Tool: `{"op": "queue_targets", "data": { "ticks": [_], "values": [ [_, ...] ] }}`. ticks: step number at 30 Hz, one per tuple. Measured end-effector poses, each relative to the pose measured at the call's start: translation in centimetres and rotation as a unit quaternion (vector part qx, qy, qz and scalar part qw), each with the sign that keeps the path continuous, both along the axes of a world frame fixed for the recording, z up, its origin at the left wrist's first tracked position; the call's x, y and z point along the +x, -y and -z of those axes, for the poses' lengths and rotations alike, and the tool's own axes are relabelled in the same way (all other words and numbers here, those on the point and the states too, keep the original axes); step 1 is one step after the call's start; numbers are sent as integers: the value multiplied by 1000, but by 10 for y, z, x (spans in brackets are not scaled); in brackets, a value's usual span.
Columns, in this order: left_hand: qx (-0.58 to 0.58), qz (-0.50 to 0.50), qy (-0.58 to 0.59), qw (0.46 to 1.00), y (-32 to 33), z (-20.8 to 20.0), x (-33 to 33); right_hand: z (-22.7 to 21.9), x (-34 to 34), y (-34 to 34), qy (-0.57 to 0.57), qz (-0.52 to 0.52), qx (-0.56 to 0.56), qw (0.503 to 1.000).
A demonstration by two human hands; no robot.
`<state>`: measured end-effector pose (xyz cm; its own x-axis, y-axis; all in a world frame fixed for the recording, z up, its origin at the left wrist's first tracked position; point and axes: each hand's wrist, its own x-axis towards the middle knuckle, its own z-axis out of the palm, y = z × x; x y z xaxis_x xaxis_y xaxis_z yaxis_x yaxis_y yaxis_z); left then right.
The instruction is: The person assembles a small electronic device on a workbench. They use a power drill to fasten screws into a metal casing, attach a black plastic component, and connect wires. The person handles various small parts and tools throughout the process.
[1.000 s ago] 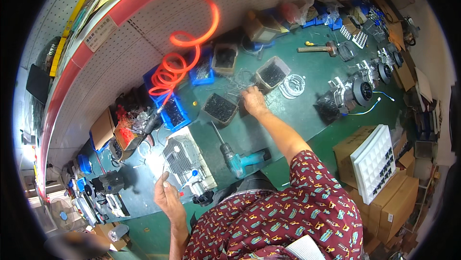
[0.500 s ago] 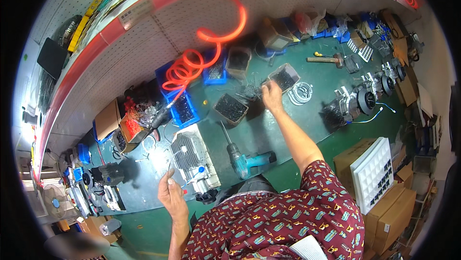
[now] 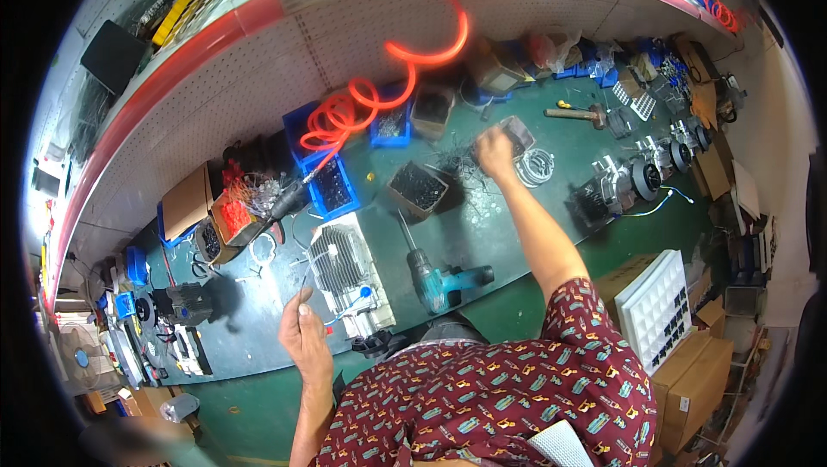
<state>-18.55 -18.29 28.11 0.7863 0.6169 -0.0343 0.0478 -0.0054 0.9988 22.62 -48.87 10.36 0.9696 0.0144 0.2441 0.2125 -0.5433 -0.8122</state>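
Note:
My left hand (image 3: 303, 338) is raised at the near left, beside a finned metal motor housing (image 3: 338, 256). Its thumb and fingers are pinched together, and a thin piece seems to stick up from them, too fine to name. My right hand (image 3: 494, 153) reaches far across the bench, its fingers curled at the left side of a small box (image 3: 519, 133). What those fingers grip is hidden. Beside them lies a tangle of dark thin parts (image 3: 454, 159). An open box of small black parts (image 3: 419, 187) stands nearer. A teal cordless drill (image 3: 444, 286) lies between my arms.
A red coiled air hose (image 3: 349, 114) hangs over blue bins (image 3: 332, 187). Pale rings (image 3: 535, 167) lie right of my right hand. A hammer (image 3: 577, 114) and more motors (image 3: 633, 178) are further right. Cartons (image 3: 693, 381) and a white tray (image 3: 659, 312) stand at lower right.
My right hand has shifted slightly and now covers more of the small box, whose dark contents show less. My left hand has dropped slightly lower. The whole view has turned a little.

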Motion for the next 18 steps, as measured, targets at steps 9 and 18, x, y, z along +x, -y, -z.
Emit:
{"op": "queue_targets", "data": {
  "ticks": [9, 18],
  "values": [
    [16, -4, 22, 1000, -11, 7, -8, -29, -8, -19, 10, 32, -111, 993],
    [-9, 36, 23, 999, -12, -6, 2, -46, 0, -21, 46, -48, -106, 992]
  ]
}}
